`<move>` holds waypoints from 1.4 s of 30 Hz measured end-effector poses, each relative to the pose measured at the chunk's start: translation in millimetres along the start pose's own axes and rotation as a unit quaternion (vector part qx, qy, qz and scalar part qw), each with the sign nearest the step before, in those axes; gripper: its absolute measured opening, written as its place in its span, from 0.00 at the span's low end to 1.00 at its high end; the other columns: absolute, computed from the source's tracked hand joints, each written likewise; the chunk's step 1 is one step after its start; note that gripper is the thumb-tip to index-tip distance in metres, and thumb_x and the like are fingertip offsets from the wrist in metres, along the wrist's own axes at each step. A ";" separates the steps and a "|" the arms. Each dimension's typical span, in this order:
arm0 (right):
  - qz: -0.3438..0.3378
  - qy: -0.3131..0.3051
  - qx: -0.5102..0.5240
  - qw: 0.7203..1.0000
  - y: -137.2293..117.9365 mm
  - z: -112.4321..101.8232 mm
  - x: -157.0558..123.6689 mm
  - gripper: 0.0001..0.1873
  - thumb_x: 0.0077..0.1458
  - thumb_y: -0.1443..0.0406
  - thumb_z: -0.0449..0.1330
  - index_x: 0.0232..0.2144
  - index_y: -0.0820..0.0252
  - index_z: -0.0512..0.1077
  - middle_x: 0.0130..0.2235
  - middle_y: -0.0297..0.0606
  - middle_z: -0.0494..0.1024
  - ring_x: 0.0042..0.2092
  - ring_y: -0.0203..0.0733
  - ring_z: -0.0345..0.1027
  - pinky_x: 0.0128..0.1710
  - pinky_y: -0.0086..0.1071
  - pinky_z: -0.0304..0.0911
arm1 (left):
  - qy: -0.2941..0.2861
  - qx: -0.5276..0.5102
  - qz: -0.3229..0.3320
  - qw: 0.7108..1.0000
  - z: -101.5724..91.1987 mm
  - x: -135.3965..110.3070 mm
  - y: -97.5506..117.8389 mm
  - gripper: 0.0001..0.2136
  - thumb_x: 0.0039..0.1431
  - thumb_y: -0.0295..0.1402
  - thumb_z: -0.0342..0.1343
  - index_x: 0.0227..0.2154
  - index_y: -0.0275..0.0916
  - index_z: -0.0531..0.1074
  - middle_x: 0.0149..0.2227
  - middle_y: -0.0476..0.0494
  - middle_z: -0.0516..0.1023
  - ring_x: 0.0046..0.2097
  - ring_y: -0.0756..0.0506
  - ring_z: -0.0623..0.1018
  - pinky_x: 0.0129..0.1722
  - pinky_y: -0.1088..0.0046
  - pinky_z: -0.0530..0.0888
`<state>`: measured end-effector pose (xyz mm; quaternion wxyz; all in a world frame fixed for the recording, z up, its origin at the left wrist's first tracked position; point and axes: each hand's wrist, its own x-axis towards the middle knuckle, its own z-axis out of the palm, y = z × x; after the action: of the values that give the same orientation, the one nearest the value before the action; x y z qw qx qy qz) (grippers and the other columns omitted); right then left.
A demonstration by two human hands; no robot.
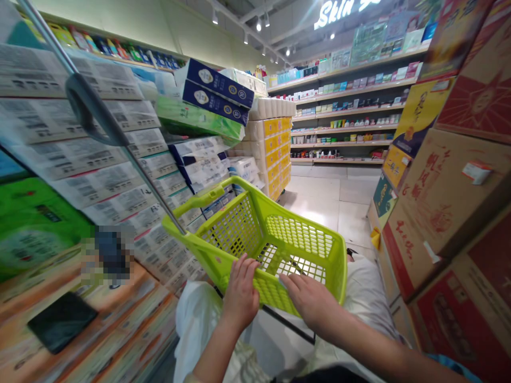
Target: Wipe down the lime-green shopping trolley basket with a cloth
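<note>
Stacked cartons (99, 175) crowd the left, cardboard boxes (439, 202) the right; between them the green basket (303, 244) rests on white cloth (367, 298); the left hand (239, 292) clasps its near rim; the right hand (307, 298) lies flat against it, unclenched; a metal pole (120, 138) slants across; a pixelled patch hides something on the left.

Left hand (240, 295) and right hand (308, 299) forward, palm-down.

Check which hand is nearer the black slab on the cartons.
Left. The left hand grips the green basket rim, right of the black slab; the right hand lies on the same rim, farther right.
</note>
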<state>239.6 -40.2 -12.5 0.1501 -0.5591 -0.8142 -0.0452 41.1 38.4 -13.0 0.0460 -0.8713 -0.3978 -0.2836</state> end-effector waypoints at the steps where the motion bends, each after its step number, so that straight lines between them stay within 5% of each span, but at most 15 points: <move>1: 0.007 0.000 -0.004 1.000 0.9 0.8 -6.9 0.28 0.54 0.74 0.53 0.58 0.62 0.59 0.45 0.45 0.74 0.42 0.44 0.69 0.41 0.35 0.64 | 0.005 -0.001 -0.002 1.000 0.3 -0.2 -1.0 0.28 0.43 0.17 0.46 0.51 0.36 0.64 0.53 0.38 0.70 0.64 0.39 0.60 0.64 0.50 0.59; 4: 0.026 -0.023 -0.020 0.999 -4.8 -0.8 -7.9 0.29 0.54 0.75 0.52 0.59 0.64 0.59 0.45 0.46 0.74 0.42 0.45 0.70 0.40 0.36 0.64 | 0.019 -0.005 -0.009 1.000 2.4 -0.5 -3.5 0.27 0.43 0.17 0.45 0.50 0.35 0.64 0.52 0.38 0.70 0.64 0.39 0.59 0.64 0.51 0.60; 12: 0.023 -0.042 -0.001 0.999 -44.2 -8.6 59.9 0.21 0.57 0.75 0.52 0.53 0.66 0.62 0.42 0.47 0.75 0.40 0.45 0.72 0.38 0.35 0.65 | 0.031 0.012 -0.017 0.999 6.3 -3.5 -16.0 0.26 0.42 0.17 0.44 0.48 0.35 0.64 0.51 0.38 0.70 0.64 0.38 0.59 0.62 0.49 0.63; 21: 0.058 -0.020 -0.025 0.998 -31.6 3.1 15.8 0.27 0.54 0.77 0.52 0.57 0.64 0.60 0.43 0.45 0.75 0.41 0.45 0.71 0.40 0.36 0.64 | 0.048 -0.005 -0.020 0.999 6.8 -4.2 -14.8 0.25 0.42 0.16 0.44 0.47 0.36 0.63 0.50 0.38 0.69 0.64 0.39 0.58 0.62 0.52 0.63; 29: 0.056 -0.022 -0.009 0.998 -52.4 -0.3 76.5 0.16 0.57 0.75 0.51 0.48 0.63 0.65 0.41 0.44 0.75 0.39 0.45 0.72 0.37 0.36 0.65 | 0.044 -0.012 -0.008 0.999 10.0 -2.6 -14.7 0.25 0.44 0.16 0.43 0.48 0.35 0.63 0.50 0.38 0.69 0.64 0.38 0.59 0.62 0.50 0.63; 38: 0.040 -0.064 -0.028 0.997 -10.2 -4.7 3.1 0.25 0.56 0.74 0.53 0.57 0.62 0.60 0.43 0.44 0.74 0.42 0.47 0.71 0.40 0.37 0.65 | 0.045 -0.011 -0.007 0.999 11.4 -5.1 -13.8 0.26 0.44 0.16 0.44 0.49 0.35 0.61 0.51 0.37 0.67 0.64 0.38 0.58 0.63 0.50 0.63; 42: 0.058 -0.097 -0.030 0.993 -13.3 -11.1 11.4 0.23 0.56 0.74 0.52 0.55 0.63 0.62 0.44 0.45 0.74 0.43 0.46 0.71 0.40 0.36 0.64 | 0.064 -0.004 -0.007 0.998 16.9 -5.1 -8.7 0.26 0.43 0.16 0.45 0.49 0.35 0.61 0.50 0.37 0.68 0.64 0.36 0.58 0.62 0.47 0.62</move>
<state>225.7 -37.5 2.6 0.0556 -0.6117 -0.7891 -0.0065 39.9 46.1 -31.1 0.0654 -0.8488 -0.3991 -0.3405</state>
